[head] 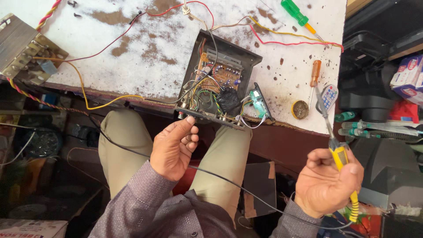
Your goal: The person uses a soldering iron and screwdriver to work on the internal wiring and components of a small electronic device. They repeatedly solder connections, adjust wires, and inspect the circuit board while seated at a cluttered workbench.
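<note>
Hands at an opened amplifier chassis on a stained white bench.

Left hand (174,147) is loosely curled, holding nothing, its thumb tip touching the front edge of the chassis (220,79), which sits at the bench (132,48) edge just above the person's knees with its circuit board and wiring exposed. Right hand (328,183) is closed around the yellow handle of a soldering iron (337,147), tip pointing up toward the bench, well apart from the chassis. Near that tip lie a small remote (328,98), a round tin (300,109) and an orange screwdriver (315,75); a green screwdriver (296,13) lies farther back. 1 transformer (24,48) sits at far left.
</note>
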{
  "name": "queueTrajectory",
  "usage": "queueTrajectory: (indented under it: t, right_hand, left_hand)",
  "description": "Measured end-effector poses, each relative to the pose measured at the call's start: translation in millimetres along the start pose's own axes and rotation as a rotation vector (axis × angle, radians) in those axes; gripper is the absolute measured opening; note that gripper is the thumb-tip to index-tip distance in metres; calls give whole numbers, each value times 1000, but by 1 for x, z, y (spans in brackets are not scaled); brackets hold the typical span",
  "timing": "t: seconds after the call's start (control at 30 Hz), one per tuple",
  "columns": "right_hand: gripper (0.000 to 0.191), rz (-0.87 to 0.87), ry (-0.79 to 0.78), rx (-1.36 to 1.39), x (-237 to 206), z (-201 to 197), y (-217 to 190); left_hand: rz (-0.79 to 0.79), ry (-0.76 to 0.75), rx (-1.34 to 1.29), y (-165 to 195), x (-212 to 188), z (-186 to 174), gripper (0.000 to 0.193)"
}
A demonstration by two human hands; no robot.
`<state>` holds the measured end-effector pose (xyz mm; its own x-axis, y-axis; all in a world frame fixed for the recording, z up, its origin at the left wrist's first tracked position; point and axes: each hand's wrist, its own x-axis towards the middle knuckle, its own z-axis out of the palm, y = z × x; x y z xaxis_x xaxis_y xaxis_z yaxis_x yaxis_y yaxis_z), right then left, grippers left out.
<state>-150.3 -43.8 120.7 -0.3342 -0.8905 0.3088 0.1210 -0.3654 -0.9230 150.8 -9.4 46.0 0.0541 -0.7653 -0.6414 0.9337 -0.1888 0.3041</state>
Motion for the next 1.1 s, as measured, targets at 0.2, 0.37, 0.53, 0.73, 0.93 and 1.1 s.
queueTrajectory:
  t: [0.2,0.37,0.53,0.73,0.93,1.1]
  right_hand:
    - [33,74,-42,33,-3,8,-8]
    - [28,293,-108,288,-1,-1,-22]
    - [23,377,-233,382,17,-16,-38]
    - [17,258,-270,133,10,7,-41]
    - [18,241,-314,-194,7,29,-62]
    - [18,202,-346,-242,12,37,-70]
  left_hand:
    - [-6,-10,0,5,-2,3,15]
    - [0,2,463,28,-24,12,20]
    - [357,-83,1091,87,-62,31,13]
    - [945,-652,1719,148,-45,84,20]
    - [547,-725,2148,146,-14,114,24]
    - [530,-709,2150,147,-10,117,36]
